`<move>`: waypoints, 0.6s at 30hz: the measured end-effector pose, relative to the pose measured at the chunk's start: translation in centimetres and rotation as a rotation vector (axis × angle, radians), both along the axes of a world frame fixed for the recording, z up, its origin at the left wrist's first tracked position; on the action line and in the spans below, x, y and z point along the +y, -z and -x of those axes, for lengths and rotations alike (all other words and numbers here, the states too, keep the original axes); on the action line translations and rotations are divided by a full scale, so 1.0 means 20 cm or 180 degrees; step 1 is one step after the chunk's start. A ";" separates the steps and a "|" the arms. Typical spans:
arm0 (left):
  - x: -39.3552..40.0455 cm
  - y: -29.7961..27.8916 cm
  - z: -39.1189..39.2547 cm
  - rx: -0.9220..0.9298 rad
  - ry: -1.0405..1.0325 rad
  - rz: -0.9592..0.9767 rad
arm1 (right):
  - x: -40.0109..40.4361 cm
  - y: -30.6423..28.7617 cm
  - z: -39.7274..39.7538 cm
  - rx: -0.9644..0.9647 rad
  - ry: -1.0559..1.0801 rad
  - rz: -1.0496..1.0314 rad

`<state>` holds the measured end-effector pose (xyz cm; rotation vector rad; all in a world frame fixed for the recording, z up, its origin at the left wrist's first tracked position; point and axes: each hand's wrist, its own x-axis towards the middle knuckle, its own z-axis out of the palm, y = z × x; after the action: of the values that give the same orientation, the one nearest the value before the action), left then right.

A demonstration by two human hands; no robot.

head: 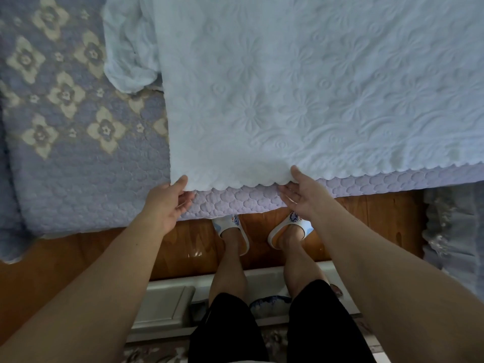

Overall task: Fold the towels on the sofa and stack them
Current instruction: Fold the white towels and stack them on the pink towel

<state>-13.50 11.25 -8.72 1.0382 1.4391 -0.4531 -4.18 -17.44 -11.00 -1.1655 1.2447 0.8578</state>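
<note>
In the head view, the white towel lies spread flat on the sofa cover and fills the upper middle and upper right of the frame. Its long axis seems to run from left to right, but its right end leaves the frame, so I cannot be sure. Its scalloped near edge runs across the middle of the frame, directly in front of both hands.

The left hand pinches the lower left corner of the towel, thumb on top and fingers under the edge. The right hand holds the same edge further right, thumb over it and fingers under it.

A second, thin crumpled towel lies in the upper left, partly under the white one. No container is visible.

I judge the fold will go away from the person.
</note>
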 end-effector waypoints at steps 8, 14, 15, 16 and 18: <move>-0.03 0.01 -0.02 0.0061 0.0113 -0.0385 | 0.02 0.04 0.01 -0.0273 -0.0140 0.0434; -0.02 0.01 -0.02 -0.0105 -0.0030 -0.0283 | 0.04 0.05 0.01 -0.0196 -0.0109 0.0474; -0.03 0.01 -0.01 -0.0136 -0.0106 -0.0242 | 0.04 0.05 0.01 -0.0179 -0.0088 0.0466; -0.03 0.00 -0.01 -0.0174 -0.0184 -0.0199 | 0.04 0.04 0.01 -0.0159 -0.0062 0.0439; -0.03 0.00 0.01 -0.0284 -0.0317 -0.0170 | 0.05 0.03 0.03 -0.0111 0.0009 0.0373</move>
<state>-13.63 10.63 -8.65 1.0119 1.4223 -0.2944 -4.75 -16.40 -11.56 -1.2664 1.2815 0.7677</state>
